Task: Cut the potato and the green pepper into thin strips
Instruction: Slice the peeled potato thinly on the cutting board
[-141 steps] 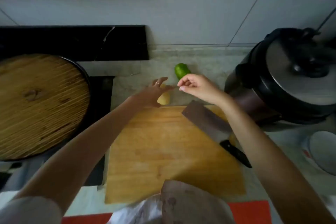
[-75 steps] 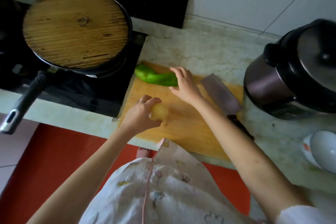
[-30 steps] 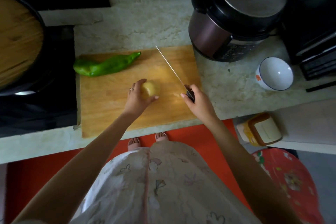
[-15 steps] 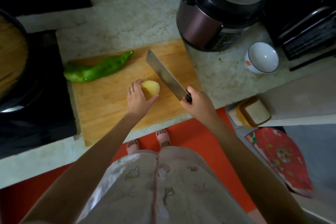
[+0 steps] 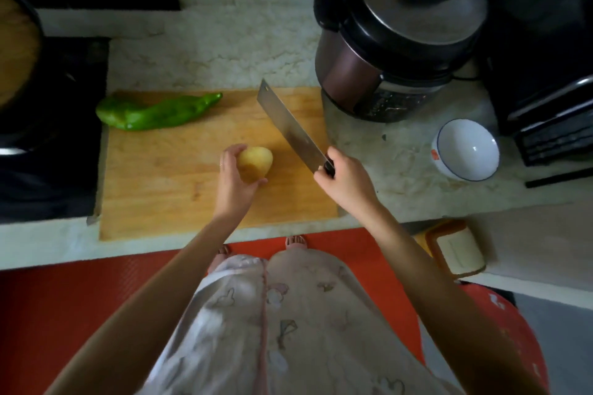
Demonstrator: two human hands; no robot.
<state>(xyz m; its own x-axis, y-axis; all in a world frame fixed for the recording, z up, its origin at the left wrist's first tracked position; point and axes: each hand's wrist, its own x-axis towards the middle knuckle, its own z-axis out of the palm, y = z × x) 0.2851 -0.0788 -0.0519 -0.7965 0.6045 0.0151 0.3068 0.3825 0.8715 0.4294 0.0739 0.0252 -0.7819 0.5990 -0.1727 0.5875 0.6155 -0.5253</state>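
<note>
Both arms reach forward; the left grip (image 5: 234, 179) curls round a peeled pale-yellow potato (image 5: 256, 160) on a rectangular wooden cutting board (image 5: 160, 196). The right grip (image 5: 345, 181) clamps a broad steel cleaver (image 5: 288, 128) beside it, apart.

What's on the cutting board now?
Green pepper at far left corner; potato mid-board, held by the left hand, hiding its left side. The cleaver in the right hand is over the right part; contact cannot be seen.

The potato (image 5: 255, 163) was pale yellow, the pepper (image 5: 154, 112) bright green, the cutting board (image 5: 167, 183) honey-brown, the bowl (image 5: 465, 151) white with a blue rim.
</note>
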